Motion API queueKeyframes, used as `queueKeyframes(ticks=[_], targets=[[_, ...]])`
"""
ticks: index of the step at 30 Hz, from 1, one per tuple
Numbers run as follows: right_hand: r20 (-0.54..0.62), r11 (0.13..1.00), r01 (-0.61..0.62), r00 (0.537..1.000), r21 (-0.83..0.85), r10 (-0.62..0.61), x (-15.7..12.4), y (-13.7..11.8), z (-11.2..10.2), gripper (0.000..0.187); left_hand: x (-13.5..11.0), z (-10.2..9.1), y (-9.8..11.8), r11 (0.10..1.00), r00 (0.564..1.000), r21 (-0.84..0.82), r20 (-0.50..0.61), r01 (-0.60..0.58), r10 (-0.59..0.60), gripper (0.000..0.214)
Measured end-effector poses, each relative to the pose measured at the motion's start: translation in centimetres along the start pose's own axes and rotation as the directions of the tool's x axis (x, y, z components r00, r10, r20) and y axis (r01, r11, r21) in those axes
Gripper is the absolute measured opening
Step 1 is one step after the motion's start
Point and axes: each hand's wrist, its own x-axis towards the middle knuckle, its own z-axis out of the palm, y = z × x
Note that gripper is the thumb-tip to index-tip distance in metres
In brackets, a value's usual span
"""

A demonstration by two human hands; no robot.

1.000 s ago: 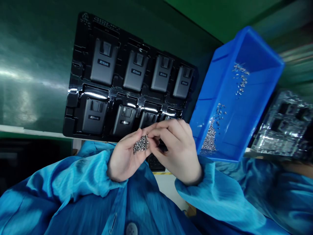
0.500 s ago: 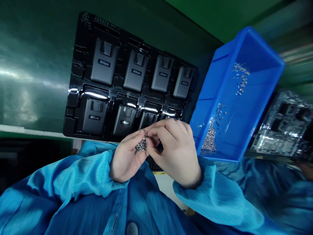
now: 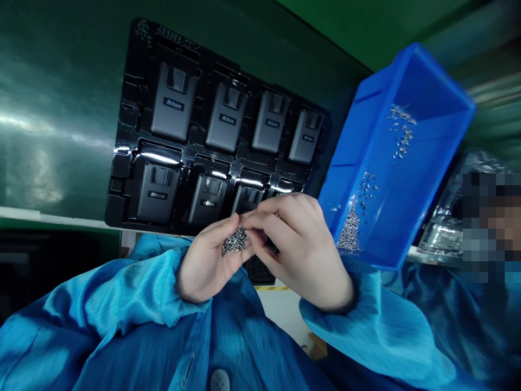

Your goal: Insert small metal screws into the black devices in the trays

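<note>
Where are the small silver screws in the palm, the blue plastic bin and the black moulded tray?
small silver screws (image 3: 235,241): head view, middle of the pile.
blue plastic bin (image 3: 419,179): head view, bare inner surface.
black moulded tray (image 3: 122,163): head view, left rim.

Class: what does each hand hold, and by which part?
Left hand cups a heap of screws in its palm. Right hand touches the heap with its fingertips; a grip on one cannot be told.

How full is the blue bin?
Nearly empty: the blue bin holds only a heap of tiny metal parts in a near corner and a few scattered ones; its floor is mostly bare.
</note>
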Motion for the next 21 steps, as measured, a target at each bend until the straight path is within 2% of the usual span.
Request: queueKeyframes(ticks=[6, 15, 21], targets=[[0.028, 0.999, 0.037, 0.999, -0.014, -0.037, 0.04, 0.35, 0.09, 0.006, 0.0, 0.29, 0.11, 0.998, 0.997, -0.042, -0.068, 0.044, -0.047, 0.031], [0.042, 0.998, 0.055, 0.998, -0.023, -0.054, 0.35, 0.33, 0.45, 0.01, 0.08, -0.07, 0.1, 0.998, 0.997, -0.012, -0.046, 0.06, -0.061, 0.027], [0.049, 0.996, 0.0, 0.999, 0.094, -0.005, 0.42, 0.86, -0.47, 0.007, 0.17, -0.56, 0.08, 0.998, 0.997, 0.005, -0.041, 0.059, -0.059, 0.03]])
